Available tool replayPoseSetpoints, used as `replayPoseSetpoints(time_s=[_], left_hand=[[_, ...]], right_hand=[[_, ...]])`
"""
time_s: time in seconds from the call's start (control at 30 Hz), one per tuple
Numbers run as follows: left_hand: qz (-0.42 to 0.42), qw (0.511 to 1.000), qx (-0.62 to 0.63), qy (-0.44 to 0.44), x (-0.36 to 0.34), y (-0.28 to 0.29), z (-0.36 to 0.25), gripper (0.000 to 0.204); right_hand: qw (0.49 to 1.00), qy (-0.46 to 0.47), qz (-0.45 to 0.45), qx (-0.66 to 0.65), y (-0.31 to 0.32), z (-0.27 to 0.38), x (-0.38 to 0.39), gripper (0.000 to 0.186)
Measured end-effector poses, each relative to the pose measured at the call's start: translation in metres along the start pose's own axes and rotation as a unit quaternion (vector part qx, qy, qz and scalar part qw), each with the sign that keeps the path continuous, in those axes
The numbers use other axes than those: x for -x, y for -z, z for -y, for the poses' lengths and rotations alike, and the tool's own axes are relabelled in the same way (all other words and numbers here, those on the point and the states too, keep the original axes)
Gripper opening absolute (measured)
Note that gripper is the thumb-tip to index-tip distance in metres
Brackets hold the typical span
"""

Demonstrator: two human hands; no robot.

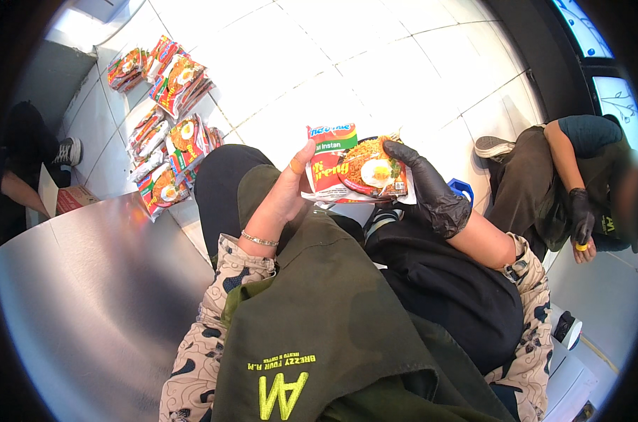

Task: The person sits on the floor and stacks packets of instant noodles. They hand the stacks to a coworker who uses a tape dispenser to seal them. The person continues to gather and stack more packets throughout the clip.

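The widest open room is on the far side: pale tiled floor (396, 42) runs from the loose packs (181, 88) on the left across to a dark cabinet (537, 63) at far right. On the near left, a shiny steel surface (86, 309) curves in, its far edge close to the nearest of those packs. They lie on the floor in two loose heaps, one farther off and one nearer, just beyond the left knee (220, 190).

On the right a co-worker (519, 186) sits low, legs folded, closing off that side; at the left edge another person's arm reaches to a box (72, 199). Something blue (462, 188) shows right behind the gloved wrist.

The noodle pack (354, 165) is up in front of the lap, clear of the floor, picture side up. The bare left hand (291, 186) has its left end, thumb on top; the black-gloved right hand (428, 184) pinches its right end. Both grips are closed on it.
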State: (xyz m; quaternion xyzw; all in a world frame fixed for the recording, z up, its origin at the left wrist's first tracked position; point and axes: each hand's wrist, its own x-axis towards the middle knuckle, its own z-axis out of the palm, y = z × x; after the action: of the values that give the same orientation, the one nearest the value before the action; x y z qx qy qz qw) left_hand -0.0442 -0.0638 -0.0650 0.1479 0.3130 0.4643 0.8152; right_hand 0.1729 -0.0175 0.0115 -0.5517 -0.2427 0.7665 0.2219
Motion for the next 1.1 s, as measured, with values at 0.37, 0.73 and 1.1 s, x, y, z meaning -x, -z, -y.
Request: replayPoseSetpoints(time_s=[0.37,0.73,1.1], left_hand=[[0.001,1.0,-0.006,-0.005,-0.0007,0.0022,0.0018,0.073],[-0.006,1.0,-0.028,-0.005,0.0002,-0.0024,-0.0004,0.079],[-0.009,1.0,-0.013,-0.004,0.0008,-0.0019,-0.0006,0.074]], right_hand=[[1.0,-0.003,0.005,0.004,0.0029,-0.0018,-0.0011,0.047],[1.0,-0.011,-0.003,0.009,0.0036,-0.0021,-0.0014,0.048],[1.0,-0.019,-0.008,0.006,0.0002,0.0002,0.0001,0.048]])
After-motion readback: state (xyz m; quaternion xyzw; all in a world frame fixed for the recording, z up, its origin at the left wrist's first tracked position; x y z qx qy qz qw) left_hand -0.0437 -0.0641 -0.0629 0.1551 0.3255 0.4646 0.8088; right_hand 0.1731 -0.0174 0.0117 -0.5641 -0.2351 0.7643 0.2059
